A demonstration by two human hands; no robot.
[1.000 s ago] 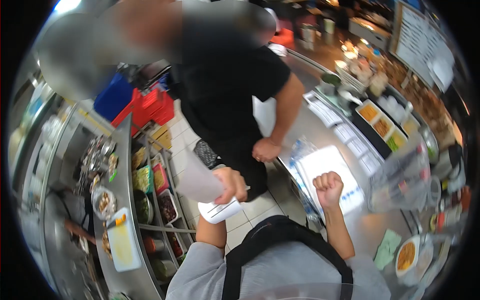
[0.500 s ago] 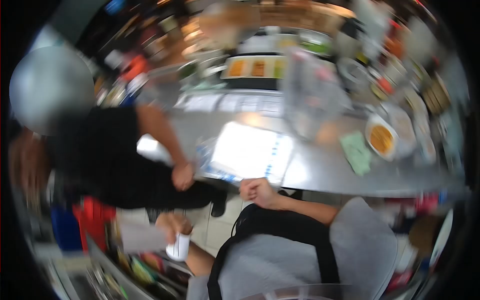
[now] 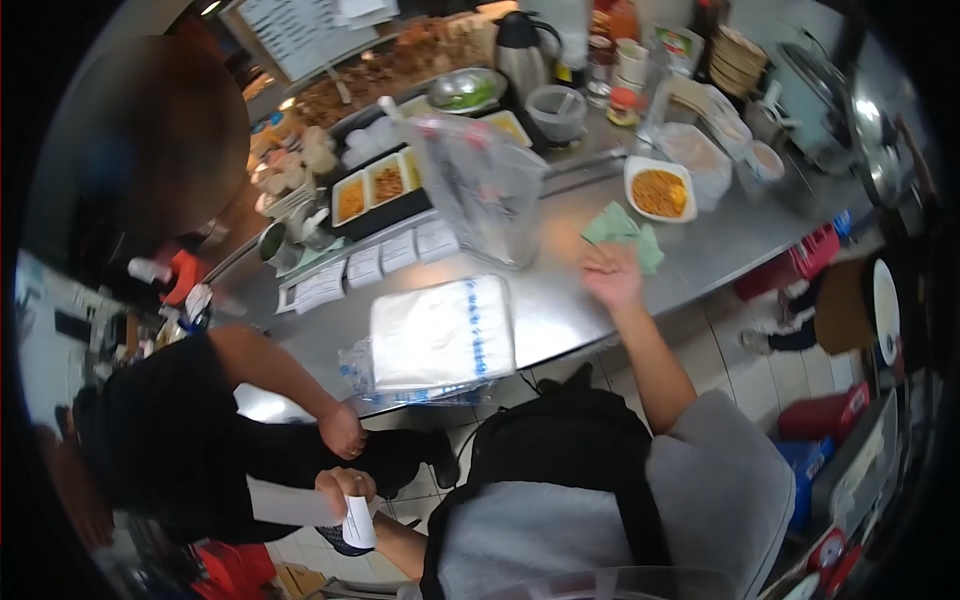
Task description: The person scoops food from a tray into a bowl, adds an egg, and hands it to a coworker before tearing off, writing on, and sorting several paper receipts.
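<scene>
My left hand point(image 3: 345, 487), low in the view beside my apron, is closed on a white paper slip point(image 3: 357, 523). One end of the slip curls down over my wrist and the other stretches left. Out over the metal counter, my right hand point(image 3: 612, 277) reaches to a crumpled green cloth point(image 3: 648, 250), its fingers loosely bent and overlapping the cloth's near edge. No firm grip on the cloth shows. Right of the cloth stands a white bowl point(image 3: 632, 180) of brownish-yellow food. A stack of white plastic bags point(image 3: 425, 335) in clear wrapping lies at the counter's front edge.
A co-worker in black point(image 3: 160, 430) stands close at my left, one hand lowered near my left hand. A clear plastic bag point(image 3: 480, 195) stands mid-counter before a tray of food containers point(image 3: 362, 215). A thermos jug point(image 3: 522, 60) and jars line the back.
My right hand has gone from a closed shape near my body out to the green cloth. My view has turned toward the right. The left hand still holds the paper slip.
</scene>
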